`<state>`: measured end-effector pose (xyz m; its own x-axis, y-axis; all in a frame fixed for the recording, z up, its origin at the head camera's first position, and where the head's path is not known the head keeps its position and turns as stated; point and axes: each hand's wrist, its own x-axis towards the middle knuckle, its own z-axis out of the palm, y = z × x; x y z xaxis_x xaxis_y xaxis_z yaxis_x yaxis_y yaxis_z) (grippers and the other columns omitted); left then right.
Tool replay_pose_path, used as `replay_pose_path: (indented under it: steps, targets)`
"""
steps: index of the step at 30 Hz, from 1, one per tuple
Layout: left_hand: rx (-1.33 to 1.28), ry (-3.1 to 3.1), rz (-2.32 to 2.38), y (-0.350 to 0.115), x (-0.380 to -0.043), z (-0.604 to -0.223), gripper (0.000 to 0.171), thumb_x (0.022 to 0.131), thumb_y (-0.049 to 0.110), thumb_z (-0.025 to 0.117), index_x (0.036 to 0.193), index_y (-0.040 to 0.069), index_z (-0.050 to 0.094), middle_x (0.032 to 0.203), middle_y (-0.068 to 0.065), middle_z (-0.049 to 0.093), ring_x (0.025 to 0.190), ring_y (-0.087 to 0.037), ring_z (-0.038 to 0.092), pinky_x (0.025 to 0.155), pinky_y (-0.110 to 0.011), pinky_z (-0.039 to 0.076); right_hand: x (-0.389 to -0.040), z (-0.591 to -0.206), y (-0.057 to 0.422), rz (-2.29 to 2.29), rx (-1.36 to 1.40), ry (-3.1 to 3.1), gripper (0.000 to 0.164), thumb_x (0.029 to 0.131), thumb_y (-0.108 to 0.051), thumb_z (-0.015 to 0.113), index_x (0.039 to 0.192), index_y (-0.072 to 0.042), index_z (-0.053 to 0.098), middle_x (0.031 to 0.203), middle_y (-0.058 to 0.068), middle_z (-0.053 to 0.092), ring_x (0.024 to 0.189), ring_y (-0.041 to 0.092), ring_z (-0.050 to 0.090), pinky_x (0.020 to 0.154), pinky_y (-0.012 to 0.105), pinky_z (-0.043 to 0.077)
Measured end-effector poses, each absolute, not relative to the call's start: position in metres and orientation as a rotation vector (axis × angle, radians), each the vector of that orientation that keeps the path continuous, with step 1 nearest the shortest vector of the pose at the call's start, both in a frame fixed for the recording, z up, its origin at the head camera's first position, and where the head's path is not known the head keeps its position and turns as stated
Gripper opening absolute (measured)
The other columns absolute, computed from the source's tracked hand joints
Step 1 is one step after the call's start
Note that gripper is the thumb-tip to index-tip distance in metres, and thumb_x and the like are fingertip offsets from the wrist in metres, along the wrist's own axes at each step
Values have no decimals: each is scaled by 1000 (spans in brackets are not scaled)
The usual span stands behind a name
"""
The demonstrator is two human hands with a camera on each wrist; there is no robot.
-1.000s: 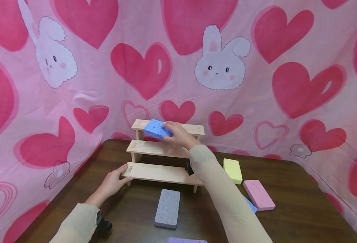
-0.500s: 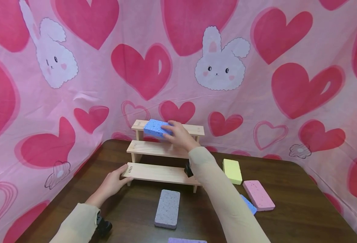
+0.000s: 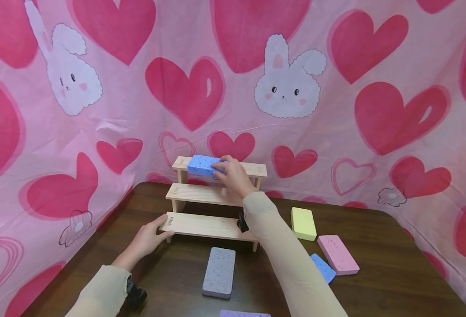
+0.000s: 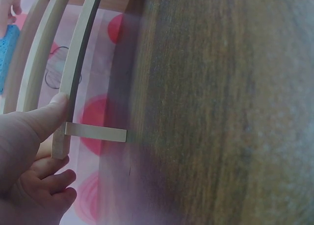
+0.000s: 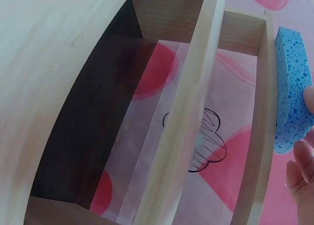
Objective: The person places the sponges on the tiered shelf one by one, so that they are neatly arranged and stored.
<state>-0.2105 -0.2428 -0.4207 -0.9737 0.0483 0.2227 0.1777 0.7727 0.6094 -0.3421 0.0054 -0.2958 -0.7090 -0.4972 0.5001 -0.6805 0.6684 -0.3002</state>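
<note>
A three-tier wooden step shelf point(image 3: 205, 225) stands at the back of the table. My right hand point(image 3: 234, 178) grips the right end of a speckled blue sponge point(image 3: 200, 165), which lies flat along the left half of the top tier. In the right wrist view, that sponge point(image 5: 293, 82) sits against the tier's board, fingers at its lower end. My left hand point(image 3: 147, 237) holds the left end of the lowest tier. From the left wrist, its thumb point(image 4: 58, 104) presses one face of the board, with fingers around the end.
A grey sponge point(image 3: 219, 272) lies in front of the shelf, with a purple sponge point(image 3: 244, 314) partly cut off below. To the right are yellow point(image 3: 303, 223), pink point(image 3: 338, 254) and smaller-looking blue point(image 3: 323, 268) sponges. A pink heart-patterned cloth point(image 3: 233, 119) hangs behind the table.
The blue sponge has turned slightly to line up with the top tier, and my right hand has shifted a little at its right end. My left hand stays put.
</note>
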Motion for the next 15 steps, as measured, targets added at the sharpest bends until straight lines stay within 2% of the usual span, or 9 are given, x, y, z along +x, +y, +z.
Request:
replay_pose_path:
  steps: [4,8,15]
  targets:
    - [-178,-2774,-982,-243,-211,-421,65,83,23,69,133,-10,41,133,-29,41,120,-43,41,95,-54,35,-343,-299,3,855,916,-2464,22,85,-16,68,106,-10,70,108,6,55,81,15,58,76,21,49]
    - [-177,-2778,-982,-243,-212,-421,66,83,23,69,133,-10,40,133,-29,41,120,-43,40,96,-54,34,-343,-301,1,974,898,-2436,14,85,-11,67,98,-7,70,103,6,56,78,16,56,71,19,49]
    - [-178,-2772,-984,-243,-212,-420,66,83,22,69,133,-10,40,133,-29,40,120,-43,40,96,-53,34,-343,-302,-1,1019,873,-2427,14,85,-3,62,97,-7,70,103,6,57,74,15,52,64,19,46]
